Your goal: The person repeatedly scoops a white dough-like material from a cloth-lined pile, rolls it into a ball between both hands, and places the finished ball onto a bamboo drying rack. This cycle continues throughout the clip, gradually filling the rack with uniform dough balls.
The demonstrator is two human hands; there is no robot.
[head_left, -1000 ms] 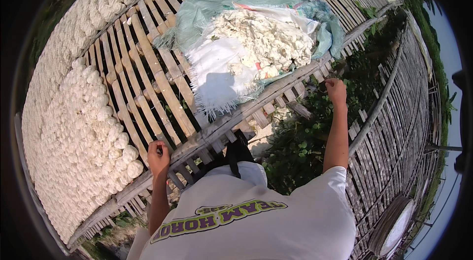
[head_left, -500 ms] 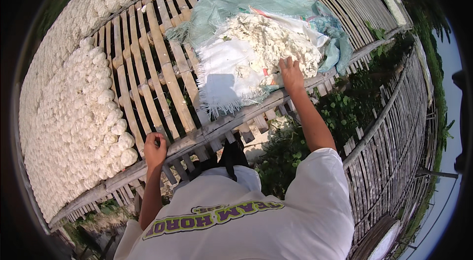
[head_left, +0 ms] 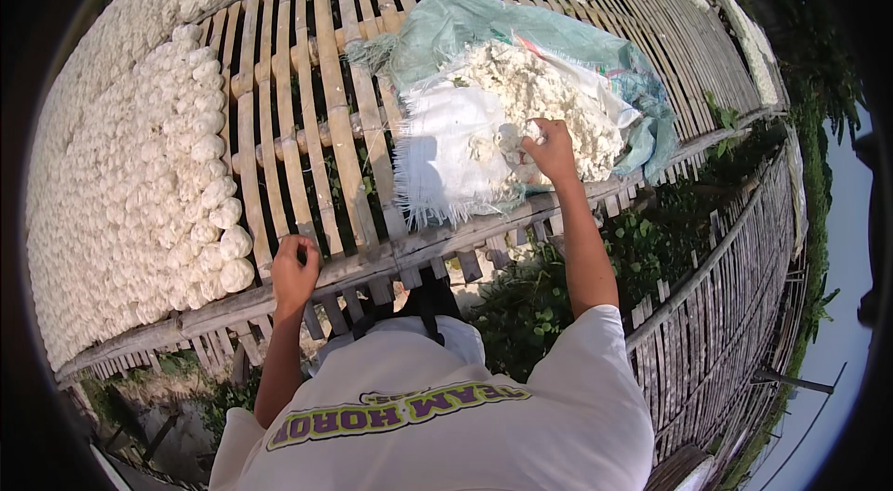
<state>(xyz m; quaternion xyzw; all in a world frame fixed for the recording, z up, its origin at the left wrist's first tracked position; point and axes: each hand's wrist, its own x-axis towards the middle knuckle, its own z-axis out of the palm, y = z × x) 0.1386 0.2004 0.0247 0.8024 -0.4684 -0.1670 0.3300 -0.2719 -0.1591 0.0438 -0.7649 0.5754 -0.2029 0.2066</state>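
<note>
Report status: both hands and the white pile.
Left hand grips the bamboo rack's edge rail. Right hand pinching a clump from the white pile on the sack. Nothing in the way.

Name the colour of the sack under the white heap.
Pale green sack, seen in the head view.

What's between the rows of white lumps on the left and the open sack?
Head view: a bare stretch of bamboo slat rack separates the white lumps from the sack; nothing rests there.

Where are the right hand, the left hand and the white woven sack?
right hand (head_left: 551, 149), head view, back of the hand
left hand (head_left: 294, 270), head view, knuckles on the rack edge
white woven sack (head_left: 446, 149), head view, flat bare cloth
</note>
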